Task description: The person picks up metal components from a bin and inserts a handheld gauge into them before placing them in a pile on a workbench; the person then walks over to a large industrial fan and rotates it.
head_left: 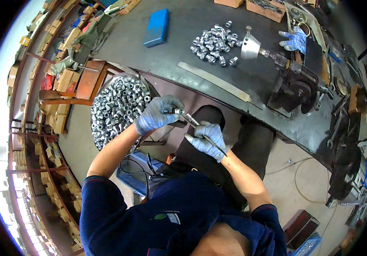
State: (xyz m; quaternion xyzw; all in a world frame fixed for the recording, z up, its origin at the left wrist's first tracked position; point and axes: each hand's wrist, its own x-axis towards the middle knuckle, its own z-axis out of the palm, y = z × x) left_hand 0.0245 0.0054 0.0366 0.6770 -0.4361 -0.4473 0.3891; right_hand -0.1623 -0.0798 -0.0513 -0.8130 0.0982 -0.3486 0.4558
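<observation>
Both my hands wear blue-grey knitted gloves. My left hand [160,114] is closed around a small shiny metal fitting [178,111], its end facing to the right. Wrapped in my right hand [209,138] is a slim metal rod-like tool [191,120]; its thin dark tail runs back over the wrist. The tool's front end points at the fitting, close to it; whether they touch I cannot tell. Beside my left forearm a large round container [149,87] is heaped with similar metal fittings [121,106]. Another pile of fittings [213,45] lies on the dark workbench [119,38].
On the bench stand a geared machine [294,83] with a pale metal cone [250,46], a flat metal bar [215,81], a blue box [156,27] and a loose glove [294,40]. Shelves of small boxes [38,149] line the left. A hose [297,183] lies on the floor.
</observation>
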